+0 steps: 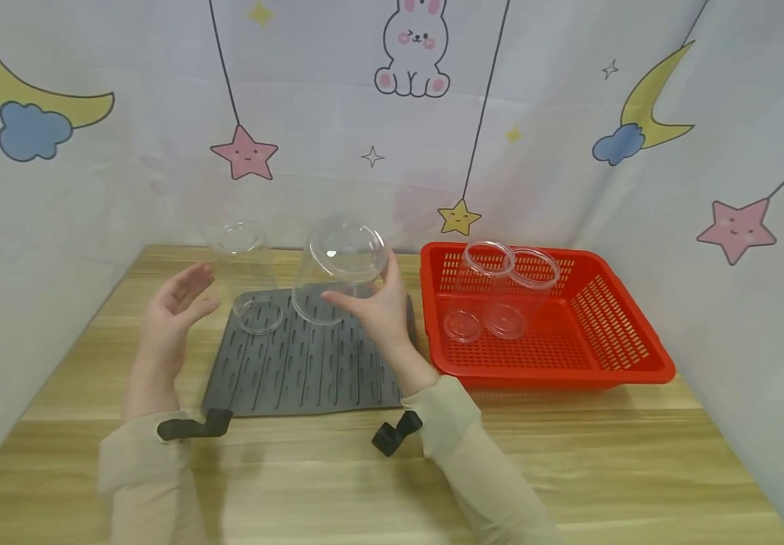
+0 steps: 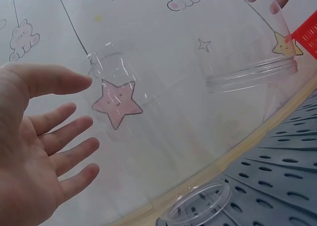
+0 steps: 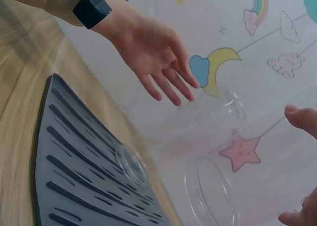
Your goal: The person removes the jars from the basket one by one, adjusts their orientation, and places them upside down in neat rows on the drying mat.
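Observation:
My right hand (image 1: 381, 306) grips a clear plastic cup (image 1: 331, 272) by its side, thumb in front. That cup is tilted and raised over the grey ridged mat (image 1: 317, 371), its rim lower than its base. A second clear cup (image 1: 245, 265) stands rim down on the mat's far left part; its ringed rim (image 2: 198, 203) shows in the left wrist view. Beside this cup is my left hand (image 1: 177, 310), fingers loosely spread, apart from it and holding nothing. In the right wrist view only fingertips of the right hand (image 3: 302, 122) show.
To the right of the mat sits a red plastic basket (image 1: 549, 375) with slotted walls. Two clear cups (image 1: 483, 295) stand rim up in its left half. The wooden table (image 1: 337, 484) ends at a printed curtain (image 1: 324, 98) behind and at the sides.

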The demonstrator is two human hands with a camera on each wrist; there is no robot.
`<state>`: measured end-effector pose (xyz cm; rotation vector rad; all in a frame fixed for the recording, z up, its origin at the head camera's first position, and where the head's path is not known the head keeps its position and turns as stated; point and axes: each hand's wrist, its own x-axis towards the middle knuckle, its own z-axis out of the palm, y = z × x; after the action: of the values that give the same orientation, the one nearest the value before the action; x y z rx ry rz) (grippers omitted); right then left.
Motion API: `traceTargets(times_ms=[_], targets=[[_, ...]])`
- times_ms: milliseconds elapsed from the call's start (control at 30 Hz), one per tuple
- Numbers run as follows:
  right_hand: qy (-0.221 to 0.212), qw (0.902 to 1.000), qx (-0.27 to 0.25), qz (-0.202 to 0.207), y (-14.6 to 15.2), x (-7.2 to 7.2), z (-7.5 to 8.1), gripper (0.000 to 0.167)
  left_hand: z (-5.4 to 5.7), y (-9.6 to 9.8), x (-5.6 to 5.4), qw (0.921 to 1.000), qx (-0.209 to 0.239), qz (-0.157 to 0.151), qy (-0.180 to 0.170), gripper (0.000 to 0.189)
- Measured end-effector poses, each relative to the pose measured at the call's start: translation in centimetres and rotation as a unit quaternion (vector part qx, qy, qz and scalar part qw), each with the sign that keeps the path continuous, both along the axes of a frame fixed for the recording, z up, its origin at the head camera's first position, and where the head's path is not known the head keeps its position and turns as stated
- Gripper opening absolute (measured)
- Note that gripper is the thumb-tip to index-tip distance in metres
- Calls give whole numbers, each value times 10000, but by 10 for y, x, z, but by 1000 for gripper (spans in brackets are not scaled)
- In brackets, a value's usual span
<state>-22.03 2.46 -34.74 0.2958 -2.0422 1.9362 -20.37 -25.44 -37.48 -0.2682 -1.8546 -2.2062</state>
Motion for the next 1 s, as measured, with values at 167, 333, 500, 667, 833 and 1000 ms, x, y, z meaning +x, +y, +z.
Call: traceTargets(times_ms=[167,333,500,667,833,1000], targets=[[-154,9994,315,-82,-5,-6,-9,95,-16,-7,-5,9985,-301,-165,-424,59],[-239,9988,421,-20,-8,-11,-16,96,-30,-12,-8,9953,-575,-193,-755,64],[-284,9986,445,-5,-11,-17,-20,99,-41,-16,-11,9921,-755,-303,-955,65],[-325,9982,506,24,-15,-22,-25,99,-47,-17,-11,9880,-876,-309,-1232,70],[-439,9971,626,30,-17,-26,-31,100,-52,-16,-13,9869,-637,-410,-1426,70],[-575,9951,802,5,-17,-30,-36,101,-55,-16,-13,9829,-785,-465,-1601,73]])
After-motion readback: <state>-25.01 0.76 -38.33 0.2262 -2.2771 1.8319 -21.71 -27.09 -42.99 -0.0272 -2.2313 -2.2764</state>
